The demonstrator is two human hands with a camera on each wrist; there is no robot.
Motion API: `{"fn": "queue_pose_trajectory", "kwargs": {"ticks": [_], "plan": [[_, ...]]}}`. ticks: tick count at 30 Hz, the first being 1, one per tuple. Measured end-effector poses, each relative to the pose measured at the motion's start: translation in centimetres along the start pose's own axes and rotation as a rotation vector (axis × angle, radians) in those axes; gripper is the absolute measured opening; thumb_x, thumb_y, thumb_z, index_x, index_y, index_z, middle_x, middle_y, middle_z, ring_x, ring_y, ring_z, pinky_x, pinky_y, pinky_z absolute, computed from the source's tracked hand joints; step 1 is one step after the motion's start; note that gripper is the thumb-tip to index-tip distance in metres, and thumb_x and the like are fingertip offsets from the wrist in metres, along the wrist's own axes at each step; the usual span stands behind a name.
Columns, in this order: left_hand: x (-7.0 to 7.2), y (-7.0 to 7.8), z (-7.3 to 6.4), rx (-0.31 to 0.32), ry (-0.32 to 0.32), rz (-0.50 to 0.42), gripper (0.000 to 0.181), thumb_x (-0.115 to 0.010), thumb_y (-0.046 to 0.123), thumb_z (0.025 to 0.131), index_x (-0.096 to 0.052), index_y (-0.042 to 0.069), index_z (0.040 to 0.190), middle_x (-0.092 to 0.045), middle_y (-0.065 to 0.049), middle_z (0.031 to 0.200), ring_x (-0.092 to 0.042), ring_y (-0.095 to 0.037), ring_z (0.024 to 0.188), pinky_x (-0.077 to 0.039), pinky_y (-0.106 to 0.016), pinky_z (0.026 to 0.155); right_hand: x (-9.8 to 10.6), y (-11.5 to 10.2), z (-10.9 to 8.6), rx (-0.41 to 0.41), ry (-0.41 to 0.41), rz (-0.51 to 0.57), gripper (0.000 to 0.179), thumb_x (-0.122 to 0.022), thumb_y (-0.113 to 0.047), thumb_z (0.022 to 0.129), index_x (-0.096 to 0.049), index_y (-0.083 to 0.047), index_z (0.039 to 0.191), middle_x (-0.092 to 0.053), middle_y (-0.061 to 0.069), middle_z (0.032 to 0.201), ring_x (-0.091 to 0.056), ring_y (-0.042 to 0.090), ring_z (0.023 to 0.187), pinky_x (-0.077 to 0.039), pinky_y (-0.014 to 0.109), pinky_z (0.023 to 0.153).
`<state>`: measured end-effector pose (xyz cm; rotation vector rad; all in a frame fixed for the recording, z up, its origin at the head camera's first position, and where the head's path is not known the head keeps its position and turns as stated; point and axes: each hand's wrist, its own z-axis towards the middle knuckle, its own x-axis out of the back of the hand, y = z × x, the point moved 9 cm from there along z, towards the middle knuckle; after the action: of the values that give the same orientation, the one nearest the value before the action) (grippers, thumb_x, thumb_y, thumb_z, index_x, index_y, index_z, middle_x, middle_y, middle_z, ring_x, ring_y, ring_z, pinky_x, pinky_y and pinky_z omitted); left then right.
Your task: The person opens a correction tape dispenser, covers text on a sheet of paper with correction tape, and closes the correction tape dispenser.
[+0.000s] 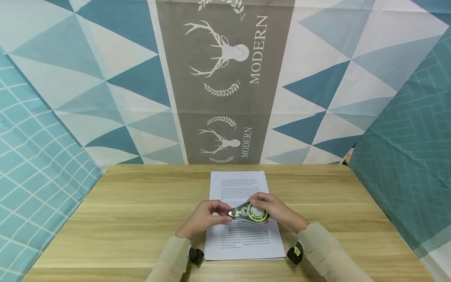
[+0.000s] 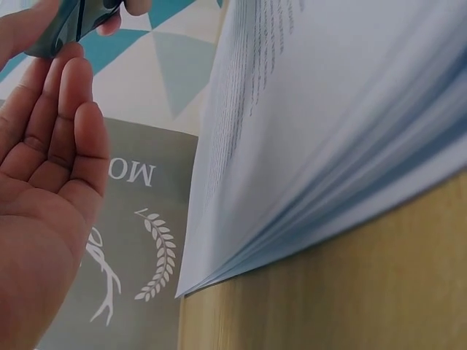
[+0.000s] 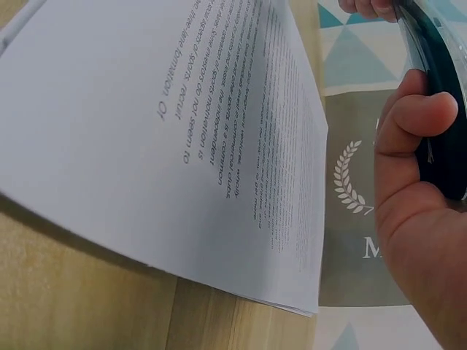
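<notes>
A correction tape dispenser (image 1: 254,212), dark with a yellow-green wheel under a clear shell, is held over the printed paper (image 1: 243,241) with its narrow end pointing left. My right hand (image 1: 273,207) grips the wide body; in the right wrist view the thumb and fingers curl about the dark dispenser (image 3: 441,157). With thumb and fingertips my left hand (image 1: 209,216) pinches the narrow tip. In the left wrist view the other fingers of the left hand (image 2: 55,168) stretch out below the dispenser (image 2: 66,25).
The paper is a stack of several sheets lying on a wooden table (image 1: 141,219). A patterned curtain (image 1: 218,98) with deer prints hangs behind the table's far edge. Blue-green cloths (image 1: 31,156) flank both sides. Black wrist cameras (image 1: 195,255) sit below each sleeve.
</notes>
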<state>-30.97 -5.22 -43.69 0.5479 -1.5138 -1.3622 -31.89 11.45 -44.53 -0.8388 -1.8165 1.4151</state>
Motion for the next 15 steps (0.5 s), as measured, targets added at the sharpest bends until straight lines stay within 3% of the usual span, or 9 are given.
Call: {"fn": "queue_pose_trajectory", "kwargs": {"ticks": [10, 15], "plan": [[-0.3, -0.1, 0.3, 0.048, 0.021, -0.008, 0.026, -0.075, 0.013, 0.077, -0.069, 0.002, 0.100, -0.068, -0.009, 0.089, -0.059, -0.007, 0.076, -0.050, -0.022, 0.071, 0.1, 0.2, 0.0, -0.003, 0.007, 0.019, 0.042, -0.047, -0.031, 0.097, -0.050, 0.005, 0.119, -0.060, -0.001, 0.082, -0.051, 0.005, 0.057, -0.040, 0.018, 0.043], [-0.3, 1.2, 0.0, 0.046, 0.022, -0.008, 0.025, -0.074, 0.008, 0.077, -0.068, -0.002, 0.099, -0.068, -0.012, 0.088, -0.058, -0.006, 0.075, -0.049, -0.022, 0.071, 0.0, 0.4, 0.1, -0.007, 0.002, 0.042, 0.042, -0.047, -0.032, 0.097, -0.050, 0.005, 0.117, -0.059, -0.001, 0.082, -0.051, 0.006, 0.057, -0.041, 0.018, 0.043]]}}
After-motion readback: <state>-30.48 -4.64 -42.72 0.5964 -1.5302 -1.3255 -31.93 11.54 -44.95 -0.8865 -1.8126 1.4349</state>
